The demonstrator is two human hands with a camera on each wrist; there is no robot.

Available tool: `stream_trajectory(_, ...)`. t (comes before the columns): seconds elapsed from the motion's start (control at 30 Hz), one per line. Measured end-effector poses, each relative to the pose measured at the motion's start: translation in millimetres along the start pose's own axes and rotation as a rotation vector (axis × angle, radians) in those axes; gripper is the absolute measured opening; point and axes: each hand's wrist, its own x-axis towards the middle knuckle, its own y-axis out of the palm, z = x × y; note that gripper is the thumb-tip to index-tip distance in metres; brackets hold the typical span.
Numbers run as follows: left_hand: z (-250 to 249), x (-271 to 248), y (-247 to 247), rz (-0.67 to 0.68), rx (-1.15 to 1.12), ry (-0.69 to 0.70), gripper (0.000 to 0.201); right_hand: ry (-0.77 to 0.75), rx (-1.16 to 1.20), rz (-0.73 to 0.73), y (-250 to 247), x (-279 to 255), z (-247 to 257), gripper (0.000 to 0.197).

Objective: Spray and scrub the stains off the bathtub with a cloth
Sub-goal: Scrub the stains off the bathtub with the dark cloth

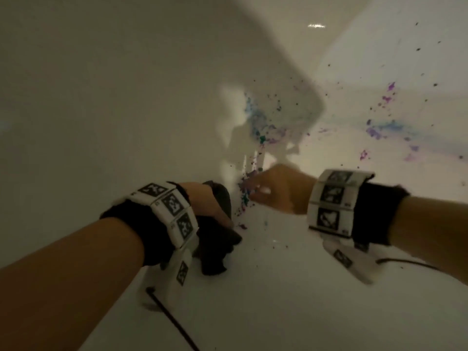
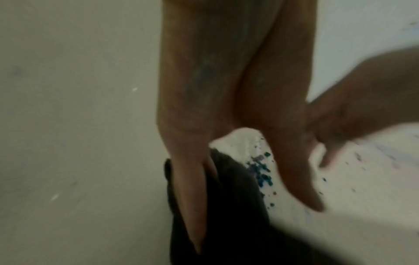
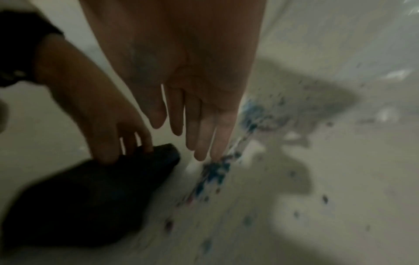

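I am looking down into a white bathtub (image 1: 101, 97). Blue, teal and purple stains (image 1: 262, 134) speckle its wall, and a streak of them (image 1: 245, 196) runs down to the floor between my hands. More stains (image 1: 379, 127) spread at the right. My left hand (image 1: 217, 209) grips a dark cloth (image 1: 215, 249) bunched on the tub floor, just left of the streak. In the right wrist view its fingers (image 3: 127, 143) curl over the cloth (image 3: 90, 197). My right hand (image 1: 253, 192) is empty, its fingers (image 3: 199, 139) straight with the tips at the streak (image 3: 215, 172). No spray bottle shows.
The tub floor (image 1: 278, 300) stretches toward me, with small dark specks scattered on it. A thin black cable (image 1: 172, 323) trails from my left wrist and another (image 1: 405, 262) from my right. Shadows of my hands fall on the wall behind the stains.
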Motion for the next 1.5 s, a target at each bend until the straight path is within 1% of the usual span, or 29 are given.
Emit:
stream_trajectory(0.03,5,1,-3,0.119,-0.104,0.006,0.062,-0.01,-0.003,0.041,10,2,5,0.043)
stream_trajectory(0.07,9,-6,-7,0.221,-0.228,-0.009,0.059,-0.015,-0.004,0.068,19,5,9,0.045)
stream_trajectory(0.1,12,-10,-14,0.234,-0.243,0.007,0.05,-0.016,-0.003,0.074,27,10,13,0.048)
stream_trajectory(0.13,17,-11,-24,0.19,-0.236,0.038,0.041,-0.008,0.007,0.061,35,16,16,0.051)
stream_trajectory(0.17,21,-12,-36,0.11,-0.194,0.084,0.034,0.007,0.018,0.041,42,21,20,0.054)
stream_trajectory(0.2,24,-14,-48,-0.006,-0.119,0.121,0.031,0.025,0.031,0.018,49,28,24,0.058)
stream_trajectory(0.23,25,-14,-60,-0.155,-0.039,0.142,0.032,0.043,0.036,0.015,54,34,30,0.062)
stream_trajectory(0.3,26,-8,-81,-0.483,0.166,0.211,0.048,0.063,0.02,0.053,67,47,41,0.071)
stream_trajectory(0.33,24,-5,-87,-0.576,0.272,0.253,0.058,0.072,-0.003,0.08,73,53,46,0.075)
stream_trajectory(0.37,23,0,-91,-0.583,0.355,0.28,0.066,0.075,-0.042,0.086,79,59,50,0.08)
stream_trajectory(0.43,18,10,-91,-0.507,0.551,0.27,0.075,0.067,-0.109,0.042,88,66,55,0.085)
stream_trajectory(0.53,17,30,-84,-0.409,0.738,0.162,0.07,0.071,-0.133,-0.03,97,74,56,0.084)
stream_trajectory(0.63,17,36,-72,-0.397,0.712,0.133,0.067,0.06,-0.154,-0.041,95,79,57,0.072)
stream_trajectory(0.73,16,35,-75,-0.379,0.706,0.123,0.064,-0.02,-0.158,-0.012,84,85,50,0.061)
stream_trajectory(0.83,20,32,-85,-0.314,0.776,0.107,0.063,-0.056,-0.098,0.037,64,81,39,0.06)
stream_trajectory(0.93,22,33,-88,-0.302,0.817,0.097,0.062,-0.122,0.02,-0.008,42,55,28,0.06)
stream_trajectory(0.97,23,33,-88,-0.315,0.801,0.108,0.061,-0.181,0.038,0.033,36,42,29,0.059)
stream_trajectory(1.0,23,32,-87,-0.327,0.786,0.116,0.061,-0.247,0.015,0.113,33,27,29,0.058)
stream_trajectory(1.07,20,29,-86,-0.312,0.794,0.092,0.064,-0.334,-0.062,0.359,38,0,30,0.057)
stream_trajectory(1.1,19,28,-86,-0.293,0.804,0.074,0.065,-0.337,-0.055,0.496,46,-10,31,0.055)
stream_trajectory(1.13,17,28,-86,-0.282,0.809,0.061,0.066,-0.299,-0.04,0.595,53,-15,32,0.052)
stream_trajectory(1.17,15,27,-87,-0.279,0.81,0.055,0.066,-0.279,-0.048,0.63,61,-17,32,0.049)
stream_trajectory(1.2,14,28,-88,-0.279,0.82,0.054,0.065,-0.295,-0.088,0.62,64,-15,30,0.045)
stream_trajectory(1.27,15,30,-89,-0.267,0.843,0.055,0.064,-0.326,-0.214,0.496,69,-1,23,0.044)
stream_trajectory(1.33,16,33,-89,-0.259,0.84,0.054,0.065,-0.189,-0.232,0.46,73,15,13,0.051)
stream_trajectory(1.37,18,34,-89,-0.261,0.828,0.054,0.065,-0.087,-0.191,0.412,73,22,13,0.052)
stream_trajectory(1.4,19,35,-89,-0.265,0.82,0.057,0.065,-0.051,-0.204,0.336,73,32,7,0.052)
stream_trajectory(1.43,20,36,-88,-0.27,0.811,0.065,0.066,-0.01,-0.147,0.223,68,40,3,0.051)
stream_trajectory(1.5,22,36,-87,-0.276,0.802,0.069,0.066,0.11,0.06,-0.007,51,51,-7,0.05)
